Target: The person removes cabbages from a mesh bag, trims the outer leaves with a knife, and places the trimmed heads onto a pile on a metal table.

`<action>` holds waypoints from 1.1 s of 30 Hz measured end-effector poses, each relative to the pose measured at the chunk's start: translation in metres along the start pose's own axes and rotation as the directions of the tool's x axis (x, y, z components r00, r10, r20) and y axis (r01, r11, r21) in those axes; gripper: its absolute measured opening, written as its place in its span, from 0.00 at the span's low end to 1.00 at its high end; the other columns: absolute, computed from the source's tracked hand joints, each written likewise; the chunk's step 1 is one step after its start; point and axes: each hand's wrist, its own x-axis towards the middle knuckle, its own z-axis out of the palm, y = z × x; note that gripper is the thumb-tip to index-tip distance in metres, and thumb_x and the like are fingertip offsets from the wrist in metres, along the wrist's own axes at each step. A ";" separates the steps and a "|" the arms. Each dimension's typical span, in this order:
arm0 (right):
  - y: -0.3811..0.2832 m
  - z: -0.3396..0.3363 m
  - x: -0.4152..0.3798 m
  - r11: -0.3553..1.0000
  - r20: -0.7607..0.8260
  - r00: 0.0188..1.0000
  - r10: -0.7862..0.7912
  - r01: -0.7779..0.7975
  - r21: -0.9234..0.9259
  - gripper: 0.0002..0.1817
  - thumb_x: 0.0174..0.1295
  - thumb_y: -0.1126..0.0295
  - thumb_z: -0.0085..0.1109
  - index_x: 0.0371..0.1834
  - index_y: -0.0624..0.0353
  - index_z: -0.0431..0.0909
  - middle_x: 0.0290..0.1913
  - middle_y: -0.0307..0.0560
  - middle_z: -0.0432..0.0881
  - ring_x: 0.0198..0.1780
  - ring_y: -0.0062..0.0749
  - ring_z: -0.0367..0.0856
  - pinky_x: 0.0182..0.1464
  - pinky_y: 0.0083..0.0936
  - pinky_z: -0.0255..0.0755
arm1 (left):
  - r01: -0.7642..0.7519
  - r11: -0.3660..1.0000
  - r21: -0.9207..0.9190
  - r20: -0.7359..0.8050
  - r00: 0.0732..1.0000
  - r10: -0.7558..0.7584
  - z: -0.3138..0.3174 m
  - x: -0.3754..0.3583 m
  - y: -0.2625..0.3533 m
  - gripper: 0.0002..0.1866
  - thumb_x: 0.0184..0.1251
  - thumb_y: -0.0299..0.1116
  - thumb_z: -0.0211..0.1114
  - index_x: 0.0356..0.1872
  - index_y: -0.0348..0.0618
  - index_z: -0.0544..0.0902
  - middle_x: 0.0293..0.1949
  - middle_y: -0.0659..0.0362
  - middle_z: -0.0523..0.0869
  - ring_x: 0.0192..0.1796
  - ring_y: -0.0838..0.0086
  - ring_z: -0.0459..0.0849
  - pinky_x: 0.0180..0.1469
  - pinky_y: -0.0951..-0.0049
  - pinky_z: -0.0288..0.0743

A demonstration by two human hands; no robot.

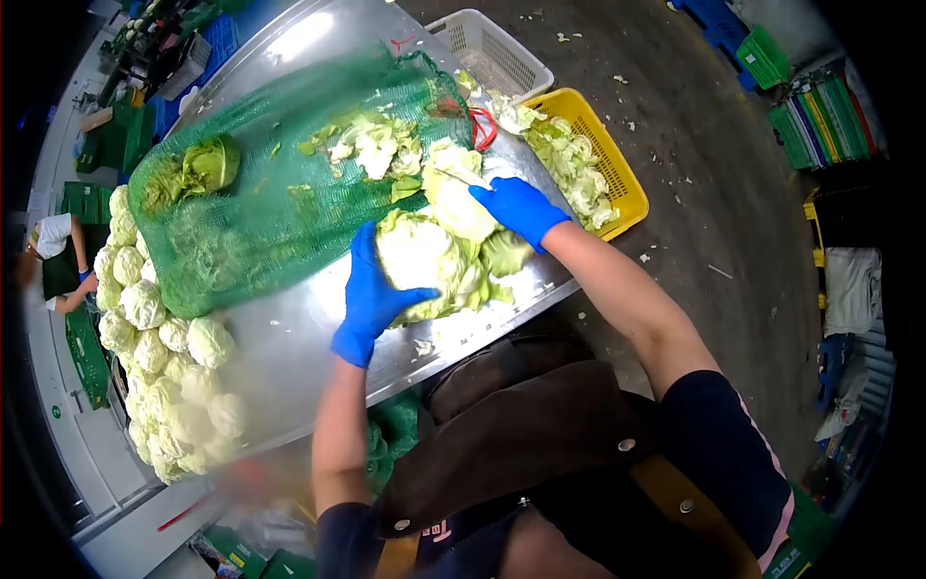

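Observation:
My left hand (pixel 373 297), in a blue glove, grips the near left side of a pale green cabbage (pixel 417 253), thumb spread along its front. My right hand (pixel 524 209), also blue-gloved, is closed at the edge of a broad pale cabbage leaf (pixel 461 201) beside the head. Its fingertips are partly hidden, so whether anything else is in them does not show. Looser green outer leaves (pixel 505 253) lie below that hand on the metal table (pixel 280 357). Behind the cabbage, a green mesh sack (pixel 280 217) is spread out, with leaf scraps (pixel 376 145) on it.
Trimmed cabbages (pixel 145 304) are heaped at the table's left end. A yellow crate (pixel 617 174) of leaves and a white crate (pixel 489 48) stand past the far right edge. A co-worker (pixel 60 253) is at far left. Leaf bits dot the floor (pixel 694 193).

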 end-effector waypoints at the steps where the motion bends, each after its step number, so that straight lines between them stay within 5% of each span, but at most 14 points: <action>1: -0.008 -0.012 -0.011 0.998 -0.077 0.997 -0.009 0.003 -0.068 0.33 0.64 0.41 0.50 0.55 0.62 0.75 0.43 0.62 0.83 0.45 0.55 0.82 0.49 0.45 0.75 | -0.111 0.989 0.095 0.058 0.993 0.105 -0.005 0.004 -0.002 0.68 0.26 0.55 0.85 0.70 0.33 0.56 0.68 0.40 0.62 0.71 0.46 0.61 0.70 0.54 0.60; 4: -0.065 -0.023 -0.027 0.919 -0.194 0.943 -0.270 0.312 0.240 0.35 0.62 0.44 0.58 0.69 0.50 0.65 0.45 0.60 0.83 0.47 0.49 0.83 0.49 0.39 0.76 | -0.366 0.873 0.324 0.258 0.921 0.291 -0.024 0.020 0.017 0.64 0.26 0.52 0.85 0.69 0.35 0.59 0.71 0.38 0.58 0.73 0.44 0.56 0.72 0.52 0.55; 6: -0.070 0.018 -0.005 0.834 -0.085 0.859 -0.504 0.510 0.210 0.37 0.61 0.42 0.56 0.70 0.47 0.64 0.58 0.56 0.78 0.50 0.53 0.81 0.55 0.41 0.74 | -0.155 0.931 0.332 -0.035 0.984 0.176 -0.014 -0.001 0.014 0.63 0.29 0.50 0.84 0.69 0.33 0.58 0.70 0.37 0.58 0.73 0.43 0.56 0.72 0.52 0.54; 7: -0.073 0.024 0.002 0.873 0.067 0.881 -0.469 0.450 0.188 0.35 0.61 0.40 0.55 0.68 0.47 0.69 0.57 0.56 0.79 0.53 0.52 0.80 0.57 0.40 0.72 | -0.058 0.948 0.313 -0.186 0.975 0.121 -0.005 -0.013 0.009 0.62 0.31 0.49 0.84 0.69 0.32 0.58 0.70 0.37 0.58 0.73 0.43 0.56 0.72 0.52 0.54; 8: -0.070 0.028 0.006 0.870 0.012 0.886 -0.464 0.454 0.194 0.34 0.61 0.41 0.56 0.66 0.48 0.71 0.54 0.55 0.81 0.50 0.49 0.81 0.55 0.38 0.74 | 0.125 0.969 0.215 -0.377 0.926 -0.036 0.013 -0.036 -0.001 0.60 0.36 0.45 0.84 0.70 0.31 0.57 0.70 0.38 0.59 0.73 0.47 0.57 0.73 0.55 0.54; 9: -0.068 0.030 0.008 0.868 -0.042 0.888 -0.458 0.457 0.196 0.32 0.61 0.43 0.58 0.64 0.48 0.73 0.52 0.55 0.82 0.48 0.47 0.83 0.53 0.36 0.75 | 0.317 0.946 0.065 -0.394 0.879 -0.268 0.024 -0.047 0.010 0.59 0.42 0.45 0.82 0.71 0.27 0.53 0.72 0.38 0.55 0.74 0.49 0.55 0.74 0.56 0.51; 11: -0.070 0.027 0.007 0.893 -0.023 0.929 -0.369 0.361 0.269 0.33 0.62 0.42 0.57 0.65 0.49 0.72 0.52 0.56 0.82 0.48 0.48 0.83 0.53 0.36 0.75 | 0.276 0.943 -0.186 -0.326 0.888 -0.324 0.056 -0.045 0.006 0.62 0.44 0.47 0.81 0.71 0.25 0.48 0.73 0.37 0.50 0.75 0.48 0.52 0.75 0.56 0.47; 13: -0.070 0.021 0.005 0.926 -0.010 0.955 -0.296 0.289 0.241 0.34 0.62 0.41 0.55 0.65 0.51 0.72 0.52 0.56 0.82 0.48 0.49 0.83 0.53 0.36 0.75 | 0.380 0.925 0.014 -0.444 0.831 -0.335 0.064 -0.012 0.012 0.68 0.38 0.54 0.82 0.71 0.23 0.46 0.73 0.36 0.50 0.75 0.48 0.51 0.75 0.56 0.47; 15: -0.064 0.015 0.000 0.966 -0.032 0.974 -0.225 0.228 0.120 0.35 0.63 0.40 0.53 0.65 0.54 0.71 0.51 0.57 0.82 0.47 0.50 0.83 0.52 0.37 0.75 | 0.339 0.939 -0.063 -0.386 0.859 -0.337 0.040 0.013 0.026 0.67 0.37 0.54 0.82 0.71 0.26 0.48 0.69 0.33 0.57 0.71 0.43 0.57 0.71 0.53 0.56; 19: -0.073 -0.002 -0.031 0.948 -0.085 0.959 -0.271 0.251 -0.195 0.41 0.67 0.43 0.45 0.73 0.65 0.52 0.38 0.57 0.84 0.33 0.50 0.84 0.36 0.43 0.77 | 0.353 0.917 0.187 -0.381 0.886 -0.264 0.048 0.034 0.031 0.64 0.39 0.54 0.80 0.70 0.26 0.51 0.68 0.35 0.60 0.70 0.44 0.61 0.69 0.54 0.61; 23: -0.063 0.013 -0.027 0.952 0.051 0.975 -0.217 0.223 -0.212 0.43 0.69 0.45 0.43 0.73 0.72 0.47 0.25 0.56 0.82 0.24 0.48 0.82 0.26 0.42 0.75 | 0.371 0.892 0.260 -0.353 0.896 -0.270 0.053 0.042 0.041 0.62 0.40 0.52 0.79 0.70 0.25 0.52 0.67 0.36 0.63 0.68 0.45 0.63 0.65 0.55 0.66; 26: -0.057 0.023 -0.010 0.959 -0.019 0.975 -0.221 0.214 -0.184 0.40 0.69 0.46 0.44 0.75 0.64 0.48 0.21 0.56 0.80 0.19 0.49 0.80 0.21 0.42 0.73 | 0.346 0.896 0.280 -0.381 0.896 -0.227 0.055 0.042 0.038 0.58 0.42 0.52 0.77 0.68 0.26 0.56 0.66 0.36 0.64 0.67 0.45 0.64 0.63 0.53 0.68; 29: -0.056 0.022 0.009 0.935 -0.059 0.941 -0.333 0.321 -0.150 0.37 0.68 0.46 0.44 0.67 0.70 0.59 0.24 0.60 0.81 0.24 0.53 0.81 0.26 0.45 0.75 | 0.358 0.891 0.277 -0.416 0.881 -0.225 0.055 0.046 0.029 0.58 0.42 0.54 0.78 0.68 0.26 0.57 0.65 0.36 0.65 0.66 0.44 0.66 0.62 0.52 0.69; 33: -0.064 0.004 0.018 0.910 -0.021 0.915 -0.402 0.397 -0.121 0.30 0.66 0.46 0.49 0.45 0.71 0.75 0.31 0.59 0.84 0.32 0.52 0.84 0.34 0.43 0.77 | 0.461 0.852 0.247 -0.388 0.853 -0.348 0.049 0.053 0.030 0.60 0.37 0.59 0.79 0.67 0.29 0.59 0.64 0.38 0.67 0.65 0.47 0.69 0.61 0.52 0.70</action>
